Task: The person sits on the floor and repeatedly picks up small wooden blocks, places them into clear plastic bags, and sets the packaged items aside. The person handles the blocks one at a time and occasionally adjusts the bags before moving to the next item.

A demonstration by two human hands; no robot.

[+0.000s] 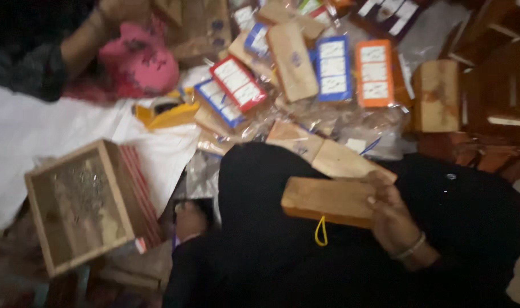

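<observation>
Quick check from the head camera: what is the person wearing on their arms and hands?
Both arms are in loose black sleeves. The right hand is bare, with a thin pale bangle at the wrist. The left hand is bare too, blurred, with no ring or glove discernible.

Dim indoor floor scene: a white plastic sheet [31, 131] covers the floor at left, and dark brown wooden furniture [500, 74] (blurred) stands at upper right.

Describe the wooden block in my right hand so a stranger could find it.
On the black cloth over the lap, the right hand grips a flat rectangular wooden block. Unlike neighbouring blocks, a yellow cord loop hangs from it.
</observation>
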